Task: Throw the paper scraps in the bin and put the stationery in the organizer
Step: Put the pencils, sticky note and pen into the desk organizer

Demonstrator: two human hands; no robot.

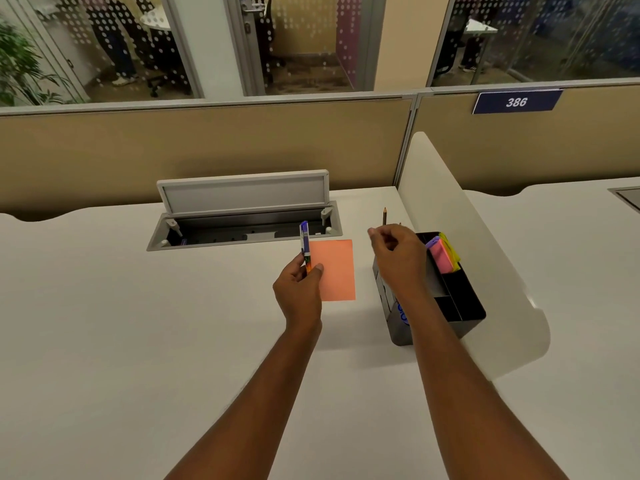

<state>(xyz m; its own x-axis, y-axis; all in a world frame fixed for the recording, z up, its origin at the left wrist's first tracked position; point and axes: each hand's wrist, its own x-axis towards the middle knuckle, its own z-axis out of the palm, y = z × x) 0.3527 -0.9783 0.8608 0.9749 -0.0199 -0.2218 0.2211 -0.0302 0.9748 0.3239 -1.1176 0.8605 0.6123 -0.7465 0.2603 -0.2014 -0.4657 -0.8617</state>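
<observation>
My left hand (300, 289) holds a blue and white pen (304, 242) upright, together with an orange paper square (337, 271) pinched under the thumb. My right hand (398, 258) hovers over the left side of the black desk organizer (464, 303), fingers loosely curled with nothing seen in them. Pink, yellow and purple sticky notes (443, 254) stand in the organizer's back compartment. A pencil (384, 216) lies on the desk just beyond my right hand.
An open grey cable tray (242, 216) with its lid raised is set into the white desk (138, 323). A white divider panel (467, 244) stands right of the organizer. Beige partition walls close the back. No bin is in view.
</observation>
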